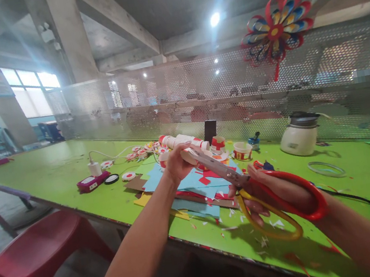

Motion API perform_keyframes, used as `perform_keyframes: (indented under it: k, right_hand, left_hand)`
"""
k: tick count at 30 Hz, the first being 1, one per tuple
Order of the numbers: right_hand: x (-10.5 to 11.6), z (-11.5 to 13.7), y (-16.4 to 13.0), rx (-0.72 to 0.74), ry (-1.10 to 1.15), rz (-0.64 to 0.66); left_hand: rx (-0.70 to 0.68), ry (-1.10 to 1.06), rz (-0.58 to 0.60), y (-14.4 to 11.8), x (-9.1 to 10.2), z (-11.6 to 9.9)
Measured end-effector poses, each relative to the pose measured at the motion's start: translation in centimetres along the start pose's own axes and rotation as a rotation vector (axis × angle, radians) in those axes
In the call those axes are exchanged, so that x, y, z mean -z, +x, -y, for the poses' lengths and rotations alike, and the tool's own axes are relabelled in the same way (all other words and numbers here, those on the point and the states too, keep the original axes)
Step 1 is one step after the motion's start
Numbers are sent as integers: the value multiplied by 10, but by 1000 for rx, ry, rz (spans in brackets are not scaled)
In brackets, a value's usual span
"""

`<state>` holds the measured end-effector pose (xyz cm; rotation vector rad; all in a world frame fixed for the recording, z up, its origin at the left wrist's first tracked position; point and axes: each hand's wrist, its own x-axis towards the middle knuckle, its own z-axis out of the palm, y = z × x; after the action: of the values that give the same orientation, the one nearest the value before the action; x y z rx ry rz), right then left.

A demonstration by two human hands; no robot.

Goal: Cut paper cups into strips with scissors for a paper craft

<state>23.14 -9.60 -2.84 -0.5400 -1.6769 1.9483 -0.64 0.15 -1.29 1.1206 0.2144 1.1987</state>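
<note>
My right hand [274,186] is closed around a large pair of scissors [217,167] with one red and one yellow handle loop. The blades point up and left, toward my left hand [179,162]. That hand is closed, its fingers pinching a small white paper piece [189,157] at the blade tips; its full shape is hidden. Beneath both hands lies a pile of light blue paper sheets [185,180], with red, brown and yellow ones among them. White and red paper scraps [231,211] are scattered around the pile.
Behind the pile are stacked paper cups [185,140], red-and-white cups [243,151] and a dark phone [210,132]. A white kettle [300,136] and tape ring [326,169] stand right. Left are a purple power strip [88,185] and red stool [43,247]. A perforated metal screen [169,89] borders the green table [51,165].
</note>
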Motion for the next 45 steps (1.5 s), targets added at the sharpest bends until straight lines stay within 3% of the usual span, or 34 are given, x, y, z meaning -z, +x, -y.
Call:
perform_keyframes:
  k: [4,11,17,24,29,39,45]
  right_hand:
    - [-2,2,-1,-7,-24,-20]
    - [-4,2,-1,8,-63,-76]
    - [-5,1,-1,-7,-23,-72]
    - [-17,7,0,-9,-83,-159]
    - [-14,6,-1,-14,-73,-111]
    - [-18,8,-2,-16,-80,-126]
    - [-19,8,-3,-36,-15,-142]
  left_hand:
    - [-17,-24,-27,-1,-3,2]
    - [-26,27,65,-3,-13,2]
    - [-35,25,86,-3,-10,2]
    - [-51,50,65,-3,-11,2]
    - [-71,50,99,-1,-9,3]
    - [-21,15,27,-1,-6,3]
    - [-64,76,85,-1,-7,2]
